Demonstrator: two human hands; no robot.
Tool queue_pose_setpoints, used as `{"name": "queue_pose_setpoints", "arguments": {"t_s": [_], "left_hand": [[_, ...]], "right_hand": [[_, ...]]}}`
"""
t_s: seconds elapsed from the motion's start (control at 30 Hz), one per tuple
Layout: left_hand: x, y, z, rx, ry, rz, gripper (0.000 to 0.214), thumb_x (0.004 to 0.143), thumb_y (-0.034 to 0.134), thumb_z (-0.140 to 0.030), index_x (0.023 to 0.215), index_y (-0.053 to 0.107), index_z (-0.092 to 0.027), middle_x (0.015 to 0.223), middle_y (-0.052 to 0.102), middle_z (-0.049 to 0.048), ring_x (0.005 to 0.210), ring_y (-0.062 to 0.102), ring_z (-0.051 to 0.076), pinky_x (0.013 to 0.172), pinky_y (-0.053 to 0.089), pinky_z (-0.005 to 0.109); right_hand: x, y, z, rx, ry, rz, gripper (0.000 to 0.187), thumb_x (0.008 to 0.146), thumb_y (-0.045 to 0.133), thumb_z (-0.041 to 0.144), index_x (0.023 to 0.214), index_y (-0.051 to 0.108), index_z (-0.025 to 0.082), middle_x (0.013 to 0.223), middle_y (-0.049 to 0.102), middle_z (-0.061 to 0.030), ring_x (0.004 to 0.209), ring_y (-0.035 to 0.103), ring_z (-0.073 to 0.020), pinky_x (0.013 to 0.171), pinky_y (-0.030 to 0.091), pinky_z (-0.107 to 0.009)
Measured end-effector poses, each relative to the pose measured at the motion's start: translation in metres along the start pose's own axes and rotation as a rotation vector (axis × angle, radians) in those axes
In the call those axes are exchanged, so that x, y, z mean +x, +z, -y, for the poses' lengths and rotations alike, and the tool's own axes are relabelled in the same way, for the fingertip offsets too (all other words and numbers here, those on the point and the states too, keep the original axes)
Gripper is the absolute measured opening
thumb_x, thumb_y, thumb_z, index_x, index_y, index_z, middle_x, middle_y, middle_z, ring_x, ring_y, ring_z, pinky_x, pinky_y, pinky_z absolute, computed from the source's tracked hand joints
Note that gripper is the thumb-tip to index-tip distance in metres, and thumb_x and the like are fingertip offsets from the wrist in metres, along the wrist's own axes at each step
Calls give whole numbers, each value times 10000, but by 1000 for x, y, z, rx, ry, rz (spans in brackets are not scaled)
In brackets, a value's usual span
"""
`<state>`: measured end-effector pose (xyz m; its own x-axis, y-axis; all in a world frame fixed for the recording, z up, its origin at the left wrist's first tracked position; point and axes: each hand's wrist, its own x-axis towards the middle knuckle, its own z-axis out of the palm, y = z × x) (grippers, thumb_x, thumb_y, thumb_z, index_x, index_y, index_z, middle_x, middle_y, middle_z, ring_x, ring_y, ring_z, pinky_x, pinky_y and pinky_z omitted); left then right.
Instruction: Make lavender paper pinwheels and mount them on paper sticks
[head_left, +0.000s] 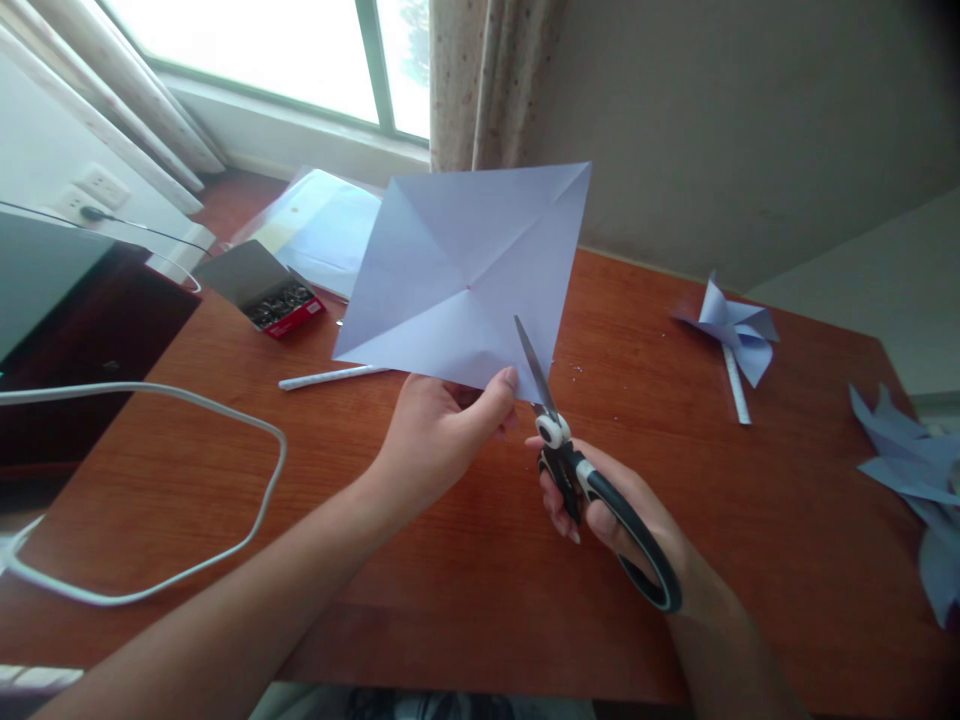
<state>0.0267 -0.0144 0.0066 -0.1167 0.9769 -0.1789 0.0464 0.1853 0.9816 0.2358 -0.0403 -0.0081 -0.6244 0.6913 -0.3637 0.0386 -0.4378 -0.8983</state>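
Note:
A square sheet of pale paper (435, 240) with diagonal creases and a small reddish dot at its centre is held up above the table. My left hand (450, 415) pinches its near edge, thumb on top, close to the near right corner. My right hand (622, 490) grips black and white scissors (555, 430) by the handles. The upper blade lies over the paper at that corner, pointing up toward the middle. The lower blade is mostly hidden behind the sheet. Under the sheet's left side, a rolled paper stick (330, 377) rests on the table.
On the right of the wooden table (465, 600) lies a paper pinwheel (735, 325) on a stick, with more folded paper (915, 465) at the edge. An opened small box (289, 300) and plastic-sleeved papers (322, 220) lie at the back left. A white cable (262, 510) loops at left.

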Motion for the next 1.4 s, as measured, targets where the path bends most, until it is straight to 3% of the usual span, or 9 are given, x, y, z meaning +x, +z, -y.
{"name": "queue_pose_setpoints", "arguments": {"t_s": [0.5, 1.4], "left_hand": [[0, 0, 0, 11, -18, -15, 346, 861, 601, -321, 553, 618, -165, 536, 645, 19, 481, 579, 113, 472, 426, 197], [2, 0, 2, -9, 1, -17, 337, 869, 597, -293, 561, 614, -157, 521, 628, -5, 465, 552, 89, 480, 429, 186]], "right_hand": [[0, 2, 1, 10, 19, -48, 638, 875, 664, 599, 1352, 563, 188, 874, 499, -25, 684, 436, -130, 581, 324, -266], [-1, 4, 2, 16, -15, -81, 580, 887, 676, 571, 1319, 599, 192, 847, 499, -13, 666, 436, -107, 566, 323, -248]]}}
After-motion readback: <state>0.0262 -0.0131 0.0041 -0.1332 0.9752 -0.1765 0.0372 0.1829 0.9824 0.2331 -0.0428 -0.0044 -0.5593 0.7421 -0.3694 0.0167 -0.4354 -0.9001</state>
